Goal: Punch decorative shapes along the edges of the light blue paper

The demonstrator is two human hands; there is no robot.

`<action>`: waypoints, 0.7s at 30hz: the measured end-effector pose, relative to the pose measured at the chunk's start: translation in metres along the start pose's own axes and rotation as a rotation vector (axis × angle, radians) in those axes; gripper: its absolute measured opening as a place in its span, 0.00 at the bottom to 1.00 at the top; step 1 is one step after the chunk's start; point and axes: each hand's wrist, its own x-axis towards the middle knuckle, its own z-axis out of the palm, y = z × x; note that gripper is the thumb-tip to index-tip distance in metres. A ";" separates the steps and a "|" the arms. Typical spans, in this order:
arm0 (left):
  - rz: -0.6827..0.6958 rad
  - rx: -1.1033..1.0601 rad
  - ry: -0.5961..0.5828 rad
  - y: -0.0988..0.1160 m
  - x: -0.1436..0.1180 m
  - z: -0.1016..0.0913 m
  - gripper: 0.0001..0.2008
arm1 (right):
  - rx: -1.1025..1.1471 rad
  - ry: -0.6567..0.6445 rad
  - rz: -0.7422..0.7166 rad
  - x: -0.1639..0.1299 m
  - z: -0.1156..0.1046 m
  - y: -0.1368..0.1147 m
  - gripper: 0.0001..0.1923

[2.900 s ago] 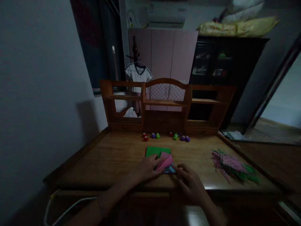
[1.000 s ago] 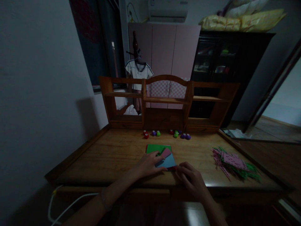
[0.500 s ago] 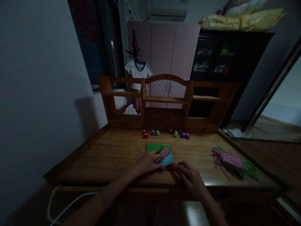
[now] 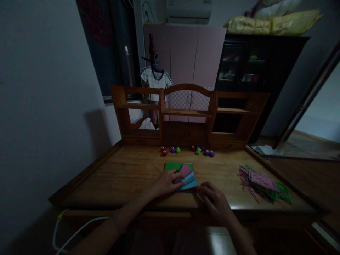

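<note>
- Here at the desk, the left hand lies across the paper stack, thumb and forefinger a little apart; whether they pinch an edge I can't tell
- That hand seems to be there as a weight, so the loose sheets don't skate about
- Pink sheet and blue sheets fan out by those fingers, over a green sheet at the back, red sheet peeking out in front
- Over to the right hand: fingers curled, tips together at the stack's near right corner, likely there to work the edges; a grip on paper I can't confirm
- Toys line the back, perhaps to leave elbow room
- Strips heaped well off to the right, apart from the stack
- Brands or writing: none I can read in this gloom
</note>
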 end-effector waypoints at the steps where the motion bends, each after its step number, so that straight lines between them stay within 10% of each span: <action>1: -0.005 0.010 0.007 0.000 0.000 0.000 0.18 | 0.031 0.019 0.024 0.000 0.000 0.000 0.14; 8: -0.041 0.047 0.043 0.003 -0.001 0.006 0.14 | 0.368 0.323 0.333 0.013 0.001 0.014 0.17; 12: -0.041 0.003 0.069 0.008 -0.003 0.005 0.14 | 0.728 0.204 0.545 0.039 0.015 0.015 0.21; 21: 0.002 -0.020 0.060 0.005 -0.006 0.004 0.12 | 0.780 0.191 0.606 0.066 0.044 0.014 0.23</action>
